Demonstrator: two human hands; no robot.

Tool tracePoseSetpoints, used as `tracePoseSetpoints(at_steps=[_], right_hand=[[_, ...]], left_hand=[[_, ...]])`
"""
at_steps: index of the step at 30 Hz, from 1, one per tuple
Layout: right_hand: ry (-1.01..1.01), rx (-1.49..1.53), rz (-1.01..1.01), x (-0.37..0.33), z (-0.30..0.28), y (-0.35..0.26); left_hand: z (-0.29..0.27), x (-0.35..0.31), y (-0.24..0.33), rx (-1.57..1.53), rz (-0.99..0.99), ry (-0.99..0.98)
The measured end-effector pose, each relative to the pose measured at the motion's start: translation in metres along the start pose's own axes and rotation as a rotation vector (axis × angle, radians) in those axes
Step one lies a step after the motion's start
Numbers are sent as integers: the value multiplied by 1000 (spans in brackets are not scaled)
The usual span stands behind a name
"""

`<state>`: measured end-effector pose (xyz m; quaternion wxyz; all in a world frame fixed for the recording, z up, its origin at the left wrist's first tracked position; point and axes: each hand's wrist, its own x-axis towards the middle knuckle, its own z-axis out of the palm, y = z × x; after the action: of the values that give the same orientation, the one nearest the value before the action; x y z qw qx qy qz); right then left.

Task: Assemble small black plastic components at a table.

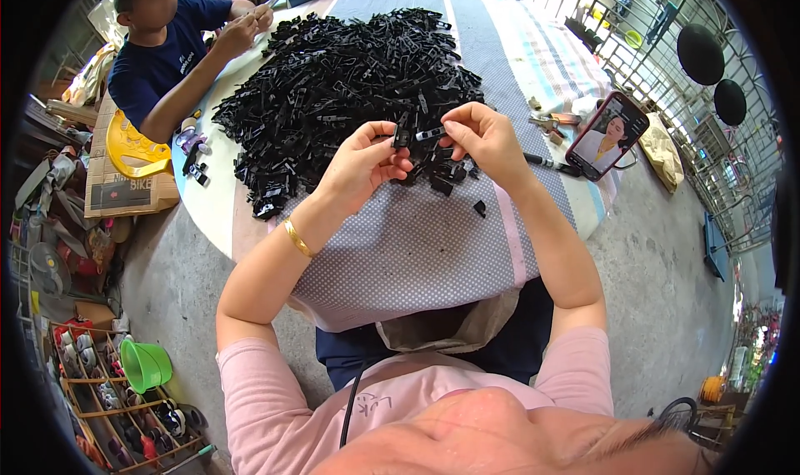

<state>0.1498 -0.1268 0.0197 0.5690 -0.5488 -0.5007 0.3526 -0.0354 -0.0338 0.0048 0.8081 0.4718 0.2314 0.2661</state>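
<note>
My left hand (367, 162) pinches a small black plastic part (402, 132) between thumb and fingers, above the near edge of a large heap of black plastic parts (350, 75). In my right hand (485, 139), thumb and fingertips grip a small dark strip-like piece (428, 134) with a pale, shiny section. Its left end points toward the part in my left hand, with a narrow gap or light contact that I cannot tell apart. Several loose black parts lie below and beside my hands on the patterned tablecloth (400, 258).
A phone (608, 137) leans upright at the right, near a black pen-like tool (550, 164) and a small hand tool (552, 125). Across the table at left, another person (171, 58) works with raised hands. An open bag (450, 329) lies across my lap.
</note>
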Motion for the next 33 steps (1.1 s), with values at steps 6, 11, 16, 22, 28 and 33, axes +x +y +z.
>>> tracePoseSetpoints(at_steps=[6,11,16,22,28,33], right_hand=[[-143,61,-153,-10,10,-10],[-140,-119,-206,-11,13,-6],[-85,-195,-299,-13,14,-6],[-90,-244,-311,-13,10,-8],[0,-372,-399,-14,14,-5],[-68,-344,-404,-14,15,-5]], left_hand=[[-4,-1,-1,-56,-46,-62],[-1,-2,-1,-4,-33,-115],[-2,-3,1,4,-18,-122],[4,-8,4,78,-23,-126],[10,-12,1,271,201,-91],[12,-12,3,406,172,-9]])
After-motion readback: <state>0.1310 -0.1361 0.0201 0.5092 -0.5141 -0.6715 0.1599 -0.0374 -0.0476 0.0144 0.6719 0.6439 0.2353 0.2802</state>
